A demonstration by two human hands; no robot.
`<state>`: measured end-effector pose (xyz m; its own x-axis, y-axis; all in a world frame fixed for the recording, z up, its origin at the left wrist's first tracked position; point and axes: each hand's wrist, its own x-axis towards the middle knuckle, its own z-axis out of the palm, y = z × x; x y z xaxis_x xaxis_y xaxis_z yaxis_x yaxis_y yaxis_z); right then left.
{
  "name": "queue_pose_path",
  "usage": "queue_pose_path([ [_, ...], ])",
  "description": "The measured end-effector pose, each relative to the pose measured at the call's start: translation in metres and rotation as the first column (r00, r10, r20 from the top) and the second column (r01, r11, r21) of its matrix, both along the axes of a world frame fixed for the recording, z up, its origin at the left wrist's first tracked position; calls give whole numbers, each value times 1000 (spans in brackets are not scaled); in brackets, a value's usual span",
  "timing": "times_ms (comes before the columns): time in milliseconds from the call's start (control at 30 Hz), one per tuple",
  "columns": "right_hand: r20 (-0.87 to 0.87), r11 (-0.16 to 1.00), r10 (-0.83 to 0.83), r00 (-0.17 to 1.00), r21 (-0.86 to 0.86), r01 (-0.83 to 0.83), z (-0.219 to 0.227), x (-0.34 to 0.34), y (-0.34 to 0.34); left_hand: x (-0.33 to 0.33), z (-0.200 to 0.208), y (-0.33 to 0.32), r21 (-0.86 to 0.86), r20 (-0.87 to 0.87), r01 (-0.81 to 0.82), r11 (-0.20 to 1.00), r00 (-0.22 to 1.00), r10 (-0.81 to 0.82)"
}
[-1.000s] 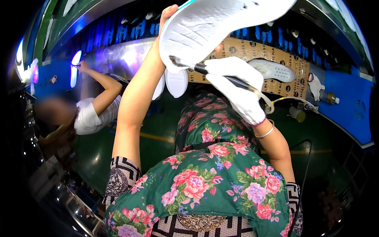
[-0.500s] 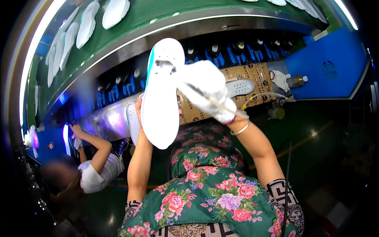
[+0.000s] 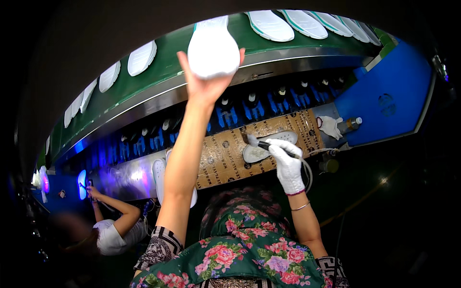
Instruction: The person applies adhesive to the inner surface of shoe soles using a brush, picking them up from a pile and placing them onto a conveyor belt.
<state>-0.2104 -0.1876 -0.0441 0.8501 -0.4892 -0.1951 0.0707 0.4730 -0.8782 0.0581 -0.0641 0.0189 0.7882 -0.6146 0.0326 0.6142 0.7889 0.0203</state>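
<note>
My left hand (image 3: 207,89), bare and reaching far forward, grips a white shoe sole (image 3: 213,50) from beneath, fingers and thumb at its two sides. The sole is over the green belt (image 3: 175,45); whether it touches the belt I cannot tell. In its white knit glove, my right hand (image 3: 289,170) is closed round a dark-handled brush (image 3: 260,143) with a pale hose trailing from it. Below the brush, a light grey perforated sole (image 3: 254,154) lies on the cardboard-covered bench (image 3: 216,161).
More white soles (image 3: 271,26) line the belt behind a metal edge. Blue clamp-like fixtures (image 3: 253,108) stand in a row under it. A spare glove (image 3: 330,126) and a bottle (image 3: 350,126) sit at the right by a blue panel (image 3: 384,103). A co-worker (image 3: 117,233) works at the left.
My left hand has carried the white sole forward and up to the belt. My right hand has left the sole and moved down and right, over the grey perforated one.
</note>
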Motion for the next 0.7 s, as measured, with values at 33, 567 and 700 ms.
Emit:
queue_pose_path([
  [33,-36,998,8,999,-59,-10,-8,0,4,4,1,-17,-29,-27,5,1000,1000,-6],
  [567,-176,954,281,944,162,-253,-77,-11,45,109,-18,228,-27,730,-846,-533,348,-588],
  [700,-198,952,282,939,176,-249,-62,-1,50,31,3,230,601,775,-779,-179,623,-108],
])
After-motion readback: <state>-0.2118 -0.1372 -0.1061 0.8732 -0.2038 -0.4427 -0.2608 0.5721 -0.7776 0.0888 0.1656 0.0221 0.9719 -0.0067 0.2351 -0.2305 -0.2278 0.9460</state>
